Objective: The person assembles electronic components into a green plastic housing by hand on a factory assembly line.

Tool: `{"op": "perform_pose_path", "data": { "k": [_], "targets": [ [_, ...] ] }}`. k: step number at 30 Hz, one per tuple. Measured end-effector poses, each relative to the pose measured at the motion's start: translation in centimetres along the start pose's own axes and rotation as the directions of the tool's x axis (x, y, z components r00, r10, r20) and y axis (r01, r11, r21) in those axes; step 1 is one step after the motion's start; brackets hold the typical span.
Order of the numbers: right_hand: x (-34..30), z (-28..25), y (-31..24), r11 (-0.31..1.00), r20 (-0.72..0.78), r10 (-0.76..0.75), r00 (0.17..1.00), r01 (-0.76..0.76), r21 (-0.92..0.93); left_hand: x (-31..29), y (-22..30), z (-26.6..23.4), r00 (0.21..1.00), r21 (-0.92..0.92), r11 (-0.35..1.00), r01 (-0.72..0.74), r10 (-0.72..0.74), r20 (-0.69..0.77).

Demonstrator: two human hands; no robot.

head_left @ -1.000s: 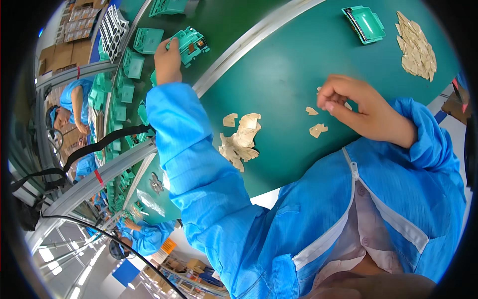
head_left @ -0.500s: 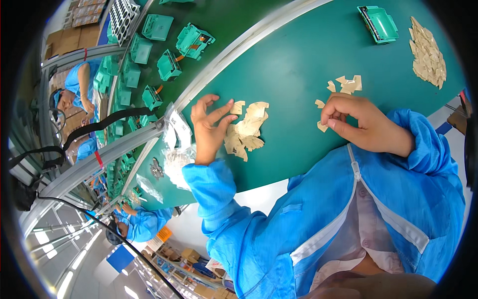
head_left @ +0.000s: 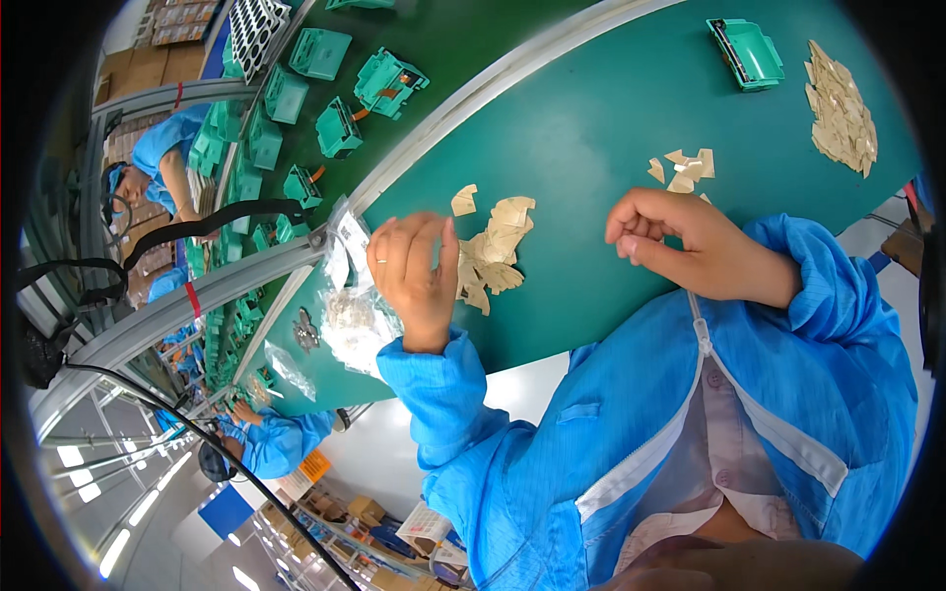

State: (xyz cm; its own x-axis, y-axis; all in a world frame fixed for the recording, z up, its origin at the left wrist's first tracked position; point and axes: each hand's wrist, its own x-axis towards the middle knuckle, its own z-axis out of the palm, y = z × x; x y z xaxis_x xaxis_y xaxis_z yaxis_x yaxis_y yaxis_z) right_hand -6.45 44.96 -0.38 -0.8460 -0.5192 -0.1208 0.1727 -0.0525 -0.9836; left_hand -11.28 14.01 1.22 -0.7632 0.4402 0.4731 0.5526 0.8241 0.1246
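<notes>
My left hand (head_left: pixel 416 274) is over the table at the left edge of a loose pile of thin tan pieces (head_left: pixel 505 236). Its fingers are loosely bent and a little apart, with nothing seen in them. A single tan piece (head_left: pixel 463 200) lies just beyond that hand. Off to the right, my right hand (head_left: pixel 695 236) has its fingers curled and the thumb close against them. Whatever they may hold is hidden. Several tan pieces (head_left: pixel 688 169) are scattered just past its knuckles.
A larger heap of tan pieces (head_left: pixel 841 110) lies at the far right, beside an open green plastic housing (head_left: pixel 754 54). Clear plastic bags (head_left: pixel 357 320) are left of my left hand. Beyond a pale rail (head_left: pixel 473 103) stand several green housings (head_left: pixel 389 81). Co-workers in blue sit leftward.
My left hand has turned back-up and drawn slightly nearer, away from the single piece. My right hand has moved slightly left; the two tan pieces by its fingertips no longer show.
</notes>
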Motion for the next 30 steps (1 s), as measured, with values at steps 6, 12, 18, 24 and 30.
{"op": "perform_pose_path", "data": {
  "k": [6, 12, 18, 24, 30],
  "targets": [
    [0.2, 0.6, 0.6, 0.999, 0.001, -0.040, 0.999, 0.040, -0.004, 0.0, -1.8, 2.1, 0.989, -0.088, 0.996, 0.003, 0.010, 0.149],
    [0.1, 0.7, 1.1, 0.998, 0.006, -0.052, 0.999, 0.053, -0.043, -0.7, -3.6, 3.6, 0.966, -0.087, 0.994, -0.064, 0.084, 0.246],
    [0.4, 0.7, 1.4, 0.999, -0.001, 0.008, 1.000, -0.008, 0.053, 0.2, 0.2, 1.6, 0.913, 0.184, 0.897, -0.401, 0.408, -0.004],
    [1.0, 1.8, 0.2, 0.883, 0.080, 0.091, 0.993, -0.117, 0.455, -0.6, 9.1, -0.6, 0.671, 0.385, 0.640, -0.665, 0.738, -0.066],
    [-0.6, 1.4, 0.6, 0.983, -0.125, -0.128, 0.984, 0.143, 0.114, -1.4, 14.3, 0.3, 0.995, -0.370, 0.924, 0.099, -0.087, 0.051]
  ]
}}
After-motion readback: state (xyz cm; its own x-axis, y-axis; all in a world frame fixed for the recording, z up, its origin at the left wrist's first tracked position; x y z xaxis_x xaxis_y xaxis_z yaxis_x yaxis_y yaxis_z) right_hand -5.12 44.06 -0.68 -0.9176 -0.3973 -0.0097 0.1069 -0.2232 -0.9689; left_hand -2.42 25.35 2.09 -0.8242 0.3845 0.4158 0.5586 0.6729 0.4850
